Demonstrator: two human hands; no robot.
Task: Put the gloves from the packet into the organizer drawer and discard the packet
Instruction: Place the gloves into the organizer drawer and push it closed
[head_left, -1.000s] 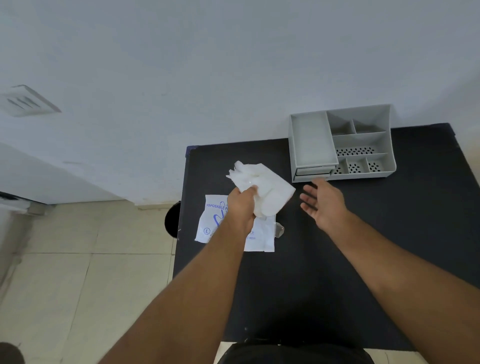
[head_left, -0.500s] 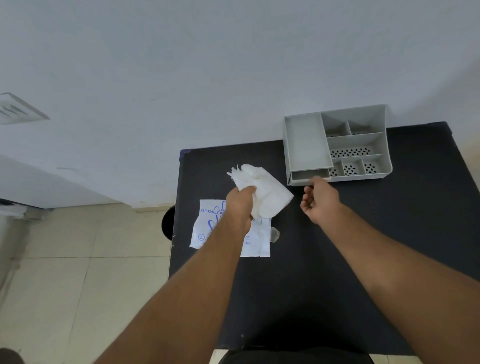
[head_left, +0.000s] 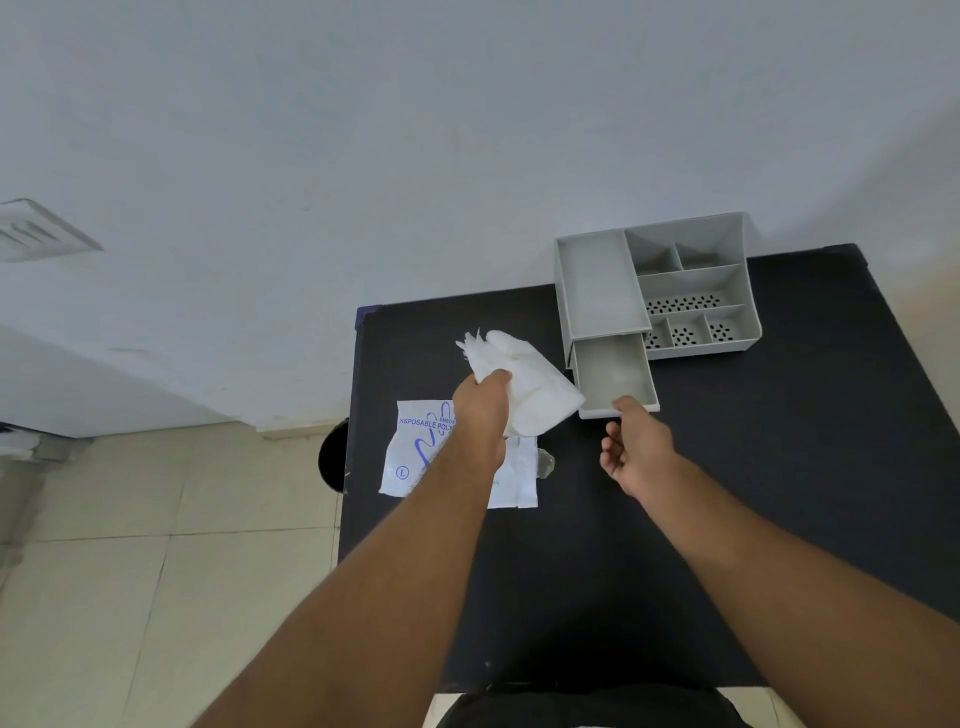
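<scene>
While the left hand (head_left: 480, 410) grips a bunched wad of white gloves (head_left: 524, 387) just above the black table (head_left: 779, 467) at the centre of the frame, the right hand (head_left: 636, 449) reaches to the front edge of the grey drawer (head_left: 613, 376), which stands pulled out from the organizer (head_left: 657, 291). The left fist is closed tight around the lower part of the gloves, knuckles toward the camera, with the loose white ends fanning up and to the right of it; the forearm runs straight up from the bottom left. The right hand's thumb rests on the drawer's front lip and its fingers curl loosely beneath; whether they actually pinch the lip cannot be told from this angle. Its forearm enters from the lower right corner and angles toward the centre. The drawer's tray lies open and bare-bottomed, just right of the gloves. The organizer sits at the table's far edge against the pale wall, right of centre in the upper half of the frame. The packet (head_left: 415, 457), white with blue print, lies flat on the table beneath the left wrist, partly hidden by it. A dark round bin (head_left: 332, 457) shows at the table's left edge above the tiled floor.
</scene>
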